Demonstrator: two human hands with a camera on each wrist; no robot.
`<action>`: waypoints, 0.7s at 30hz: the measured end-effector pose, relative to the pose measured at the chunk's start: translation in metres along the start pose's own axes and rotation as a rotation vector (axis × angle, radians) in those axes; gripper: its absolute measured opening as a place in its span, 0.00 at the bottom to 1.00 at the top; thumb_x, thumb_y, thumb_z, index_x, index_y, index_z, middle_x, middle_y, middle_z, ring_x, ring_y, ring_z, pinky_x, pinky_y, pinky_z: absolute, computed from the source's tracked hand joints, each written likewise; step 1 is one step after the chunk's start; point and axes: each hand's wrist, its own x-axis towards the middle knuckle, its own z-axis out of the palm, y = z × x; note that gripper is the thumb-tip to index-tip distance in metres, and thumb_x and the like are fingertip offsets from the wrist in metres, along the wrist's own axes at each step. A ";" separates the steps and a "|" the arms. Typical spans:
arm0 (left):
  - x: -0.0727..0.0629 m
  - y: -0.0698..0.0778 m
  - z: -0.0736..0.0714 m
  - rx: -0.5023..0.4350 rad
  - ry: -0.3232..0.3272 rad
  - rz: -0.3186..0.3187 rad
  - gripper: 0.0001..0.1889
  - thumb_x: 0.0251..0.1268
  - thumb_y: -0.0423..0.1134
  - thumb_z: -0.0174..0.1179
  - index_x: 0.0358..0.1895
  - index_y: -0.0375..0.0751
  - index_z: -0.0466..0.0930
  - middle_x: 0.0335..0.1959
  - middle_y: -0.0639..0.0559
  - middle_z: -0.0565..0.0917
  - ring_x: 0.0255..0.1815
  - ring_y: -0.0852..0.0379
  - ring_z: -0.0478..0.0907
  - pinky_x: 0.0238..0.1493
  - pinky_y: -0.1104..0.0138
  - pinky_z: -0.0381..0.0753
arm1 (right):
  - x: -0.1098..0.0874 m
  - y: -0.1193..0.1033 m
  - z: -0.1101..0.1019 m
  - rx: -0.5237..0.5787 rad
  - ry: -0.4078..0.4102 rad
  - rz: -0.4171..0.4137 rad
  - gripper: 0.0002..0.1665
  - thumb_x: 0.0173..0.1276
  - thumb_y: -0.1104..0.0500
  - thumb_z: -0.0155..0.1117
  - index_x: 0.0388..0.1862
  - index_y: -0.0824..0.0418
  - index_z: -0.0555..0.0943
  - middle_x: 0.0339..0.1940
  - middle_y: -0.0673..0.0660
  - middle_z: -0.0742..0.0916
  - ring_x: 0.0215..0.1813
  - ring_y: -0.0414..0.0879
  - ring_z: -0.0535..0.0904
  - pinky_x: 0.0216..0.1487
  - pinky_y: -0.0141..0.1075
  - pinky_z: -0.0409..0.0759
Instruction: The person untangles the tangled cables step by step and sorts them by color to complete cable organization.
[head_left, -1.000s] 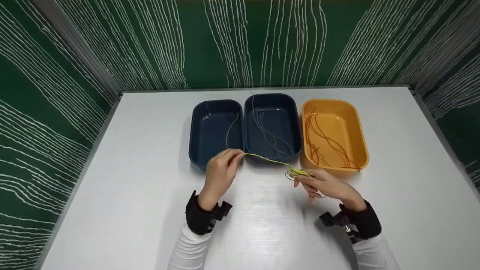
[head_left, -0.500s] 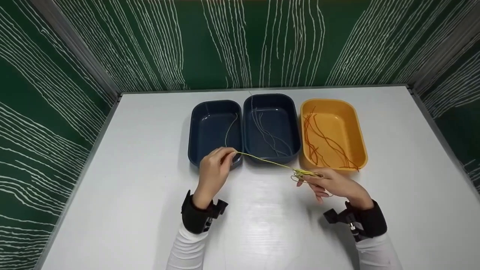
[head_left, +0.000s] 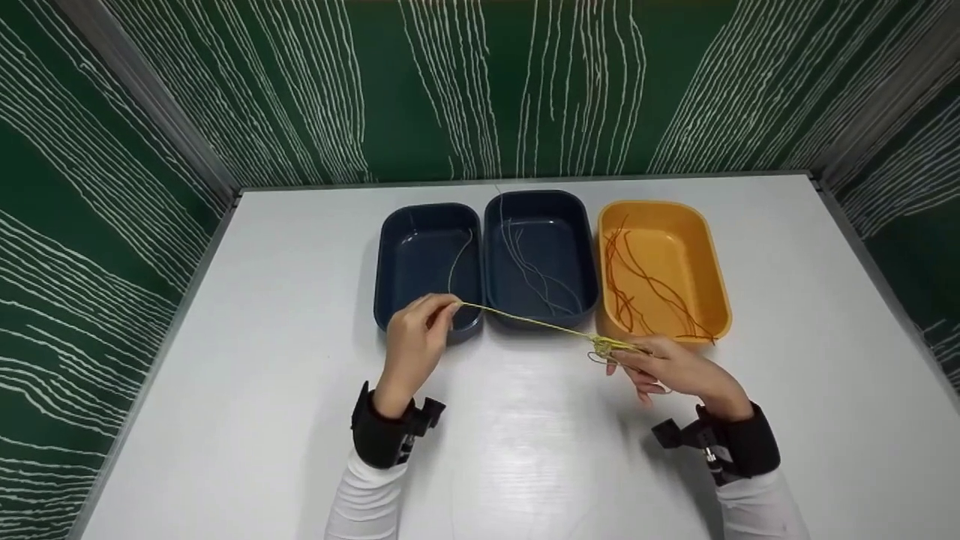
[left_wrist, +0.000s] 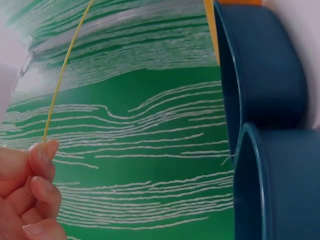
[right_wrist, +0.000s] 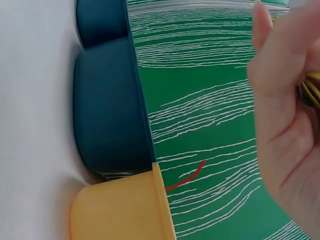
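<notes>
In the head view my left hand [head_left: 414, 341] pinches the end of a thin yellow string [head_left: 525, 319] near the front rim of the left blue bin. From there the string runs nearly straight to a tangled yellow and dark bundle [head_left: 602, 347]. My right hand [head_left: 679, 371] holds that bundle between thumb and fingers, by the front of the yellow bin. The left wrist view shows the string [left_wrist: 62, 75] rising from thumb and fingertip. Only part of the bundle [right_wrist: 313, 86] shows past my right hand in its wrist view.
Two dark blue bins, left [head_left: 409, 274] and middle [head_left: 559, 244], stand beside a yellow bin [head_left: 684, 262]. One pale string [head_left: 454, 266] lies in the left bin, several grey strings [head_left: 523, 259] in the middle, several red strings [head_left: 651, 283] in the yellow. Green panels surround the white table [head_left: 300, 300].
My left hand has moved left, and the right hand slightly right. The stretch of yellow string between them has grown longer.
</notes>
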 end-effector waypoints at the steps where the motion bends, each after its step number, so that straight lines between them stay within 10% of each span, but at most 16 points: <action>1: 0.001 0.000 -0.001 0.001 -0.001 0.005 0.05 0.58 0.32 0.56 0.32 0.34 0.80 0.19 0.50 0.76 0.19 0.61 0.69 0.21 0.71 0.67 | -0.001 0.000 0.000 -0.001 0.003 0.006 0.15 0.71 0.68 0.38 0.37 0.77 0.72 0.10 0.64 0.60 0.11 0.47 0.57 0.15 0.40 0.73; 21: 0.006 -0.003 -0.023 -0.043 -0.030 0.037 0.07 0.61 0.36 0.55 0.33 0.36 0.80 0.20 0.50 0.77 0.18 0.60 0.69 0.20 0.70 0.66 | -0.012 -0.004 -0.003 0.037 -0.048 -0.027 0.14 0.71 0.69 0.36 0.42 0.73 0.72 0.11 0.62 0.60 0.11 0.50 0.55 0.14 0.40 0.73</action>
